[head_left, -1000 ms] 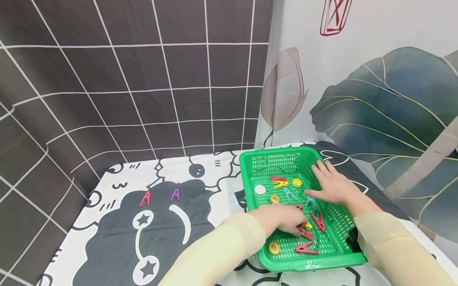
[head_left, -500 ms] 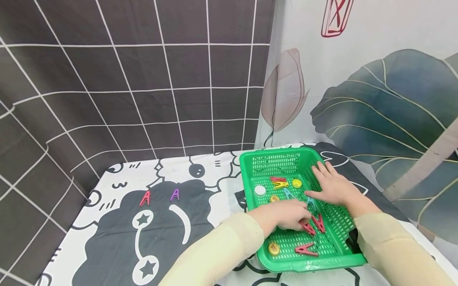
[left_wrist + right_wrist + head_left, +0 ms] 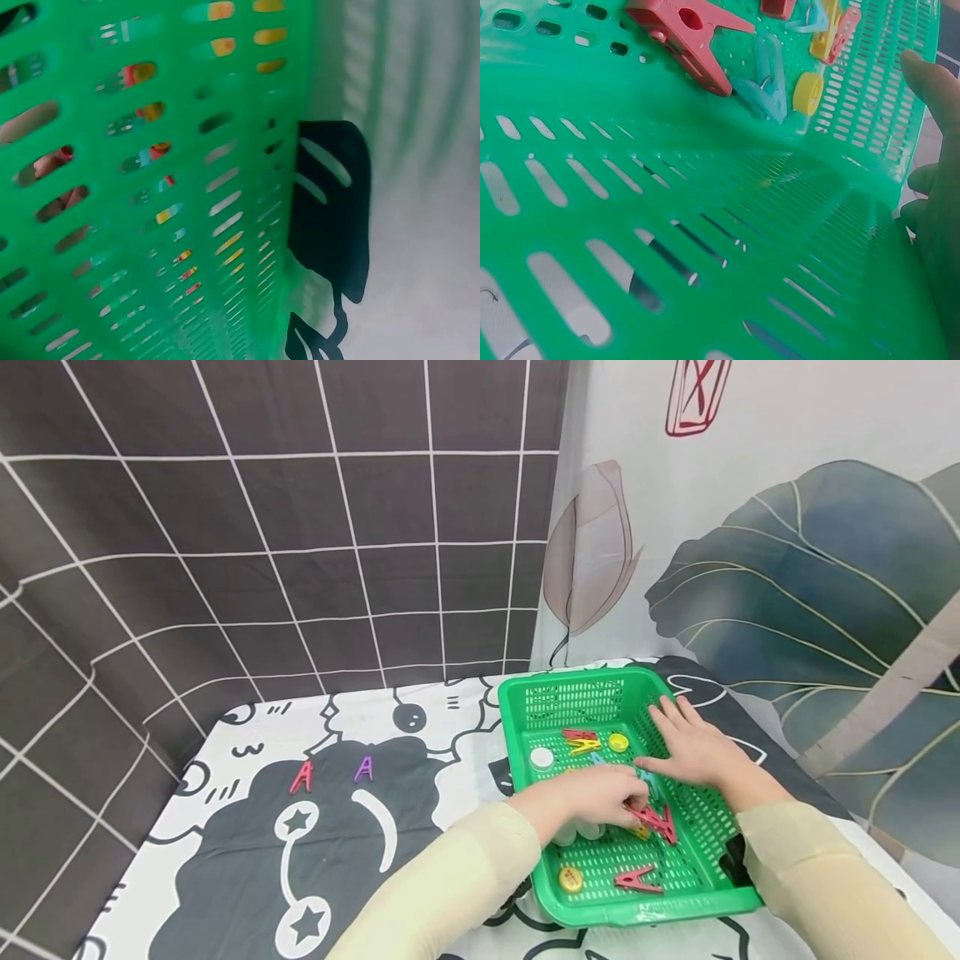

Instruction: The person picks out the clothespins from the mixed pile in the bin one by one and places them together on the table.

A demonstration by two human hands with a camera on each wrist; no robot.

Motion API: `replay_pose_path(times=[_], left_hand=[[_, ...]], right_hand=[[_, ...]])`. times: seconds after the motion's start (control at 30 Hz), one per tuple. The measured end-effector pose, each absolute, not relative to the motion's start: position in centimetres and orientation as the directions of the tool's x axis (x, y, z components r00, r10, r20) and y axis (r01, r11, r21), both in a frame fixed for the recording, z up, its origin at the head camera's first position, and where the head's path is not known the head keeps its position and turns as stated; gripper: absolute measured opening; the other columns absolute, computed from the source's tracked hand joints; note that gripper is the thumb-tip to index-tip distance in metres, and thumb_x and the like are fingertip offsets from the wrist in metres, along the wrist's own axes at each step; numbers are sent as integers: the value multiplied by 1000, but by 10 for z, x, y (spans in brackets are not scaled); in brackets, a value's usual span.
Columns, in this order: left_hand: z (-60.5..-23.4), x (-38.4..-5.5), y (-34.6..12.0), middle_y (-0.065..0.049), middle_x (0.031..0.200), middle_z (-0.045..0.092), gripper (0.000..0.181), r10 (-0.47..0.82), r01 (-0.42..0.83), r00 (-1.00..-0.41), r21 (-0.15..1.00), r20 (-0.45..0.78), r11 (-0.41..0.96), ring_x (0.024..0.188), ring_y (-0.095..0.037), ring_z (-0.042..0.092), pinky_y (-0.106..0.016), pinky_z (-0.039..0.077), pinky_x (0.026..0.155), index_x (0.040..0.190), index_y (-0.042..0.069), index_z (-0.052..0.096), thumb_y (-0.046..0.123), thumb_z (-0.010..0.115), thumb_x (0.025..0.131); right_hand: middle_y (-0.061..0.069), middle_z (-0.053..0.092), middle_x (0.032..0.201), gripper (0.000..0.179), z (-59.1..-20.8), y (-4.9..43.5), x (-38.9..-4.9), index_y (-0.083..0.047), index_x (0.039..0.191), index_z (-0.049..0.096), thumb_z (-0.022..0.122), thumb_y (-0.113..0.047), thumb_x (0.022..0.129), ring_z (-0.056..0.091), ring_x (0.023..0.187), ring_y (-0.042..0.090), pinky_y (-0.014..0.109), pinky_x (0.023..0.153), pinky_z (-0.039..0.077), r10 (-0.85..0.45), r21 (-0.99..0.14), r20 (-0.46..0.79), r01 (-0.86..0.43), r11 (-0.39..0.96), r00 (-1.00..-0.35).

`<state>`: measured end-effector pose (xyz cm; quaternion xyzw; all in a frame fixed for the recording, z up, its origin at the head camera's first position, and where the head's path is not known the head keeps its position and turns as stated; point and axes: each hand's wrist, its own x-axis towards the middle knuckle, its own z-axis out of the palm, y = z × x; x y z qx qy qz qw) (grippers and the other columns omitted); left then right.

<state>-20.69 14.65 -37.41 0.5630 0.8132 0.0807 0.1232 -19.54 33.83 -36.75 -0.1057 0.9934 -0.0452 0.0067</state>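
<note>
A green slotted plastic basket (image 3: 645, 912) holds clothespins and small round caps. Inside it, my left hand (image 3: 596, 795) reaches down, and its fingertips pinch a red clothespin (image 3: 643, 816) that overlaps another red clothespin (image 3: 669, 831). Part of a yellow piece (image 3: 640, 832) shows under the fingers. My right hand (image 3: 697, 747) rests on the basket's right rim, fingers spread, holding nothing. In the right wrist view, its fingers (image 3: 934, 86) lie along the rim. The left wrist view mostly shows the slotted wall (image 3: 180, 187) from outside, with fingers glimpsed through the slots.
Nearer the front of the basket lie a red clothespin (image 3: 637, 879) and a gold cap (image 3: 571, 880). Toward its back are a white cap (image 3: 542, 757), a yellow cap (image 3: 618, 742) and a yellow clothespin (image 3: 583, 747). A red clothespin (image 3: 302, 777) and a purple one (image 3: 363, 768) lie left on the patterned cloth.
My left hand has moved up and to the right within the basket, bringing a red clothespin over another one. White caps now show below the hand. The right hand stays on the rim.
</note>
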Motion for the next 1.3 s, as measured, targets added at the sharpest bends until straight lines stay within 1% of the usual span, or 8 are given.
replay_pose_path(times=[0.13, 0.3, 0.5, 0.67, 0.77, 1.0, 1.1, 1.3], left_hand=[[-366, -213, 138, 11, 86, 50, 11, 932, 878, -359, 320, -52, 357, 75, -1, 44, -10, 35, 65, 86, 20, 59, 29, 65, 89], [-357, -221, 125, 8, 84, 51, 11, 912, 826, -409, 438, 35, 354, 74, -3, 45, -11, 36, 62, 84, 17, 57, 24, 65, 88], [-350, -226, 109, 6, 90, 54, 12, 853, 774, -510, 492, 112, 399, 78, -3, 47, -11, 38, 65, 90, 17, 58, 25, 67, 88], [-347, -231, 96, 9, 89, 55, 16, 788, 723, -590, 551, 177, 418, 78, -3, 49, -12, 40, 67, 93, 18, 58, 26, 70, 86], [-344, -234, 89, 10, 88, 55, 17, 749, 690, -628, 595, 212, 411, 79, -3, 51, -13, 41, 68, 93, 16, 59, 24, 71, 85], [-340, -243, 68, 5, 92, 57, 17, 650, 622, -718, 647, 248, 440, 82, -6, 53, -16, 43, 73, 93, 13, 59, 21, 71, 84], [-343, -251, 54, 3, 93, 58, 17, 601, 582, -759, 676, 251, 453, 82, -7, 54, -18, 45, 72, 94, 12, 60, 21, 70, 85], [-350, -266, 24, 1, 89, 61, 18, 478, 495, -837, 740, 266, 456, 81, -11, 57, -24, 47, 70, 93, 11, 59, 21, 71, 84]], right_hand=[[34, 13, 147, 97, -367, 338, -196, 9, 143, 24, 56, -60, 83, 7, 134, 51, 65, 101, 19, -211, -93, -4, -210, 973, -977], [35, 14, 146, 96, -369, 340, -196, 10, 142, 25, 57, -59, 83, 8, 133, 52, 65, 100, 20, -212, -93, -2, -211, 973, -977], [36, 14, 145, 96, -370, 341, -197, 12, 141, 26, 57, -59, 84, 8, 133, 53, 66, 100, 20, -215, -90, -5, -214, 973, -977], [35, 13, 146, 96, -369, 340, -198, 11, 142, 24, 56, -60, 84, 7, 133, 53, 66, 100, 18, -214, -89, -15, -212, 973, -977], [35, 11, 147, 97, -370, 340, -198, 11, 142, 23, 56, -59, 84, 6, 134, 52, 66, 101, 17, -212, -89, -26, -209, 974, -977], [35, 11, 147, 97, -369, 344, -196, 10, 143, 23, 56, -60, 84, 4, 134, 52, 67, 99, 17, -212, -94, -40, -208, 974, -976], [35, 11, 147, 97, -369, 345, -195, 10, 142, 23, 56, -59, 84, 4, 134, 52, 67, 100, 17, -208, -89, -45, -204, 975, -977], [34, 10, 147, 96, -369, 342, -196, 10, 143, 22, 56, -58, 85, 4, 134, 52, 66, 101, 16, -210, -98, -39, -206, 974, -977]])
